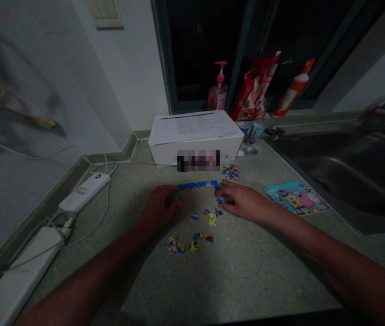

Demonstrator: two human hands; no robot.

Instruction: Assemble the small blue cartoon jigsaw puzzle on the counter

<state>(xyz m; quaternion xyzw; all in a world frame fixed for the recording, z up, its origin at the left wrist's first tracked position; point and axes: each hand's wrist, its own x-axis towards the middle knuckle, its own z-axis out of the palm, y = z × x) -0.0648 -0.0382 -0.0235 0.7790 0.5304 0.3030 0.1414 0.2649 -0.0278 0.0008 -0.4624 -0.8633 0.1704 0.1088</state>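
Note:
A blue strip of joined jigsaw pieces point(194, 185) lies on the speckled counter between my two hands. At its left end, my left hand point(160, 206) is curled with thumb and fingers round a small puzzle piece point(179, 200), partly hidden. My right hand point(243, 199) reaches in from the other side, thumb and fingertips closing on a blue puzzle piece point(220, 200) just below the strip's right end. Nearer me are loose pieces in a yellow group point(211, 217) and a scattered row point(181, 247). Beyond my right hand sits a pile of pieces point(230, 172).
A white box point(195, 131) with paper on top stands behind. The cartoon picture card point(297, 198) lies beside the sink point(342, 176). Cans point(256, 132) stand at the back; a power strip point(26, 271), white device point(84, 192) and cables lie left.

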